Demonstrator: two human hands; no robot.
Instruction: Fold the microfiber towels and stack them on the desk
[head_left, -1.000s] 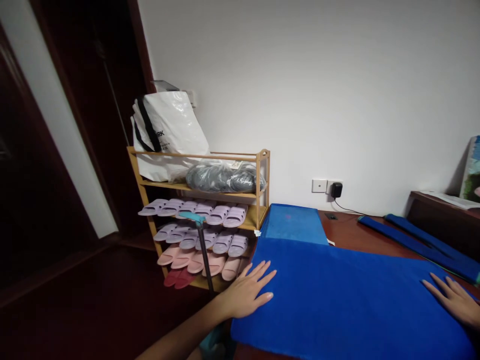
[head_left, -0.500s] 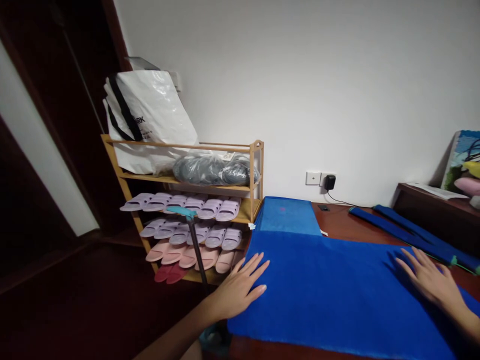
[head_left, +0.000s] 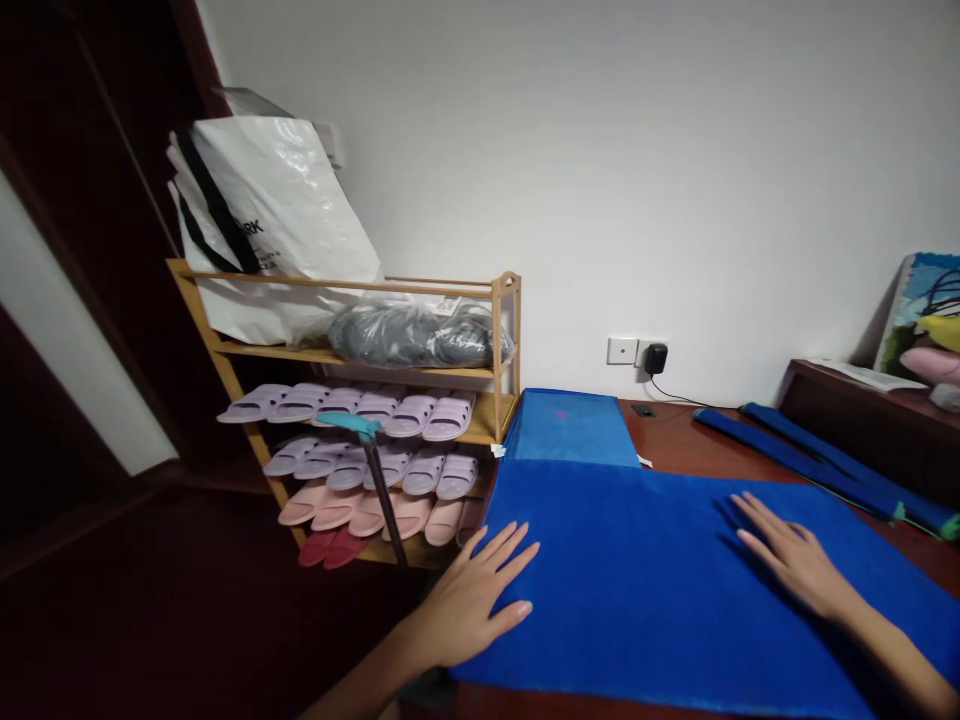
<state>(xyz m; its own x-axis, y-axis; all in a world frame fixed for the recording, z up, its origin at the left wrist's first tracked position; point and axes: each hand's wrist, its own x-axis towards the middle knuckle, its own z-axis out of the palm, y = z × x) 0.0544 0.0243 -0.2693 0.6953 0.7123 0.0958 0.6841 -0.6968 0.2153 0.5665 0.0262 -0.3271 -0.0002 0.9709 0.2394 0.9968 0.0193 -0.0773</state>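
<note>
A bright blue cloth (head_left: 637,590) lies spread flat over the front of the reddish-brown table (head_left: 679,440). My left hand (head_left: 476,595) rests on its left edge, fingers spread and holding nothing. Toward the cloth's right half, my right hand (head_left: 795,560) is over the surface with its fingers stretched out, casting a shadow; whether it touches is hard to tell. Behind the cloth, against the wall, sits a folded lighter blue cloth (head_left: 574,428) with small white tags at its sides.
Left stands a wooden rack (head_left: 496,320) with slippers (head_left: 450,415), a white bag (head_left: 285,210) and a plastic-wrapped bundle (head_left: 420,335). A teal-topped pole (head_left: 382,490) leans before it. Rolled blue strips (head_left: 795,465) lie back right, near a black plug (head_left: 655,358).
My right hand has moved left and inward across the blue cloth. My left hand stays at the left edge, slightly lower in view. The camera view has shifted a little.
</note>
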